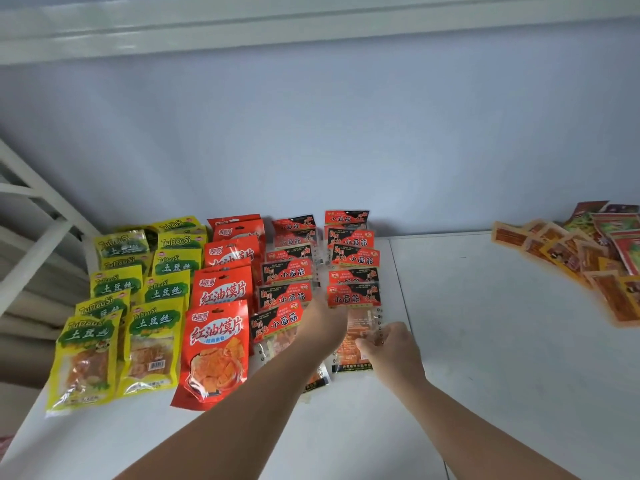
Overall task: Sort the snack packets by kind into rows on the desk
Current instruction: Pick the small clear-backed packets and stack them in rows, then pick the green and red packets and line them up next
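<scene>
At the desk's (pixel 485 341) far left corner, sorted pkts lie in rows running from the back edge toward the front edge, each pkt overlapping the one behind it. Farthest left are two rows of yellow pkts (pixel 152 327). Next comes one row of red pkts (pixel 218 341), touching the yellow ones. Then come two rows of black-and-red pkts (pixel 287 275) w/ clear lower halves, and a narrow strip of bare desk shows btw those two rows.

The front pkt (pixel 353 299) of the right-hand black-and-red row lies flat, closest to the front edge. Its label sits over the pkt behind it.

The right hand (pixel 388 348) is on that front pkt's clear lower part, fingers curled and pinching the plastic near its right side. The left hand (pixel 322 320) reaches across the front of the left black-and-red row, approx over the gap btw the two rows. It's motion-blurred, so can't tell whether it's open, closed or gripping anything.

A seam (pixel 401 289) runs front to back through the desk just right of the rows.

At the far right corner, along the right edge, a loose pile (pixel 588 258) of orange and red pkts lies unsorted, well apart from the rows.

A pale wall (pixel 346 133) stands behind the back edge. A white frame (pixel 34 209) stands past the left edge.
</scene>
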